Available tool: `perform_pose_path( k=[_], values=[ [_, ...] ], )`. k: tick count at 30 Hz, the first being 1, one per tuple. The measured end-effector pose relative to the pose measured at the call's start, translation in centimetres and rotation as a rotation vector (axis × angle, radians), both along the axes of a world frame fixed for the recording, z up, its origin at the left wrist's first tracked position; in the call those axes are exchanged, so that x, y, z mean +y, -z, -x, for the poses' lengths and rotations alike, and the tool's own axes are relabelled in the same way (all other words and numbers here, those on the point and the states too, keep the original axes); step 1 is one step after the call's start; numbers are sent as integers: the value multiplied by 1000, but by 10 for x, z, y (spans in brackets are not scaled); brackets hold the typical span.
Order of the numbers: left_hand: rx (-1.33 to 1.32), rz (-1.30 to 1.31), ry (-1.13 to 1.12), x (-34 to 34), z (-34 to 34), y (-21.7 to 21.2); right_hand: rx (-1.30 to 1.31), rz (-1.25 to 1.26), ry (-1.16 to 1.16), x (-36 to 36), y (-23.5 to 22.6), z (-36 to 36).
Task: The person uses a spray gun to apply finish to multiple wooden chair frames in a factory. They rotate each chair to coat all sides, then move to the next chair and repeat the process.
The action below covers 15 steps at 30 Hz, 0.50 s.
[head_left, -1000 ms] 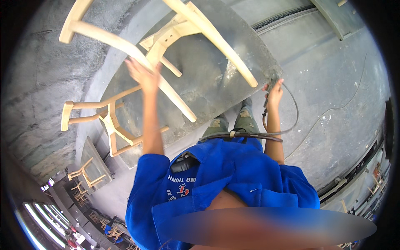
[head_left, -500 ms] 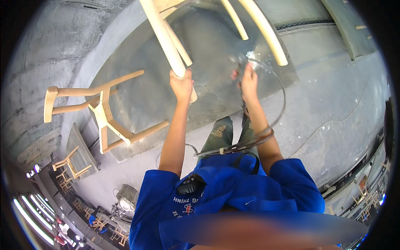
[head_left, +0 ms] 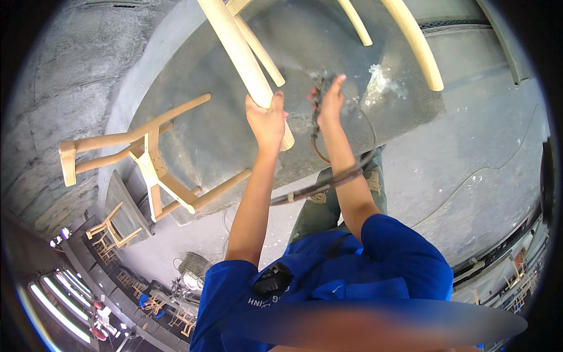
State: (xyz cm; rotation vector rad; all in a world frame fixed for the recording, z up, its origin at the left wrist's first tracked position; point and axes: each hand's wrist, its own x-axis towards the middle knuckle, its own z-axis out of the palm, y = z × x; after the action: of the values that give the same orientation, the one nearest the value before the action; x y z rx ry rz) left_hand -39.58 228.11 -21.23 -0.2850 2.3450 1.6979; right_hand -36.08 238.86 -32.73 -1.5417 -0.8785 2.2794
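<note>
My left hand is wrapped round a thick leg of a pale wooden chair frame, near the leg's lower end. The rest of this frame runs out of the top edge, with other legs at its right. My right hand is closed on a dark spray gun, smeared by motion, beside the leg and apart from it. Thin hoses trail from the gun past my right forearm. A second chair frame lies at the left of the grey work surface.
A whitish patch marks the surface on the right. More chair frames stand far off at lower left, near a round fan-like machine. A thin cable crosses the floor at right. A grey wall rises at left.
My right hand has moved left with the spray gun, closer to the leg my left hand holds. The view has shifted, and the held chair frame appears slightly farther right.
</note>
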Motion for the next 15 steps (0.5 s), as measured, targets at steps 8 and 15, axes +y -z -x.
perform_pose_path(
  k=[8,15],
  values=[
    [-24,-2,-1,3,16,-8,-35,-194,-92,-6,-18,-85],
    [-6,22,14,2,23,-10,660,-364,-117,27,-86,-28]
  ],
)
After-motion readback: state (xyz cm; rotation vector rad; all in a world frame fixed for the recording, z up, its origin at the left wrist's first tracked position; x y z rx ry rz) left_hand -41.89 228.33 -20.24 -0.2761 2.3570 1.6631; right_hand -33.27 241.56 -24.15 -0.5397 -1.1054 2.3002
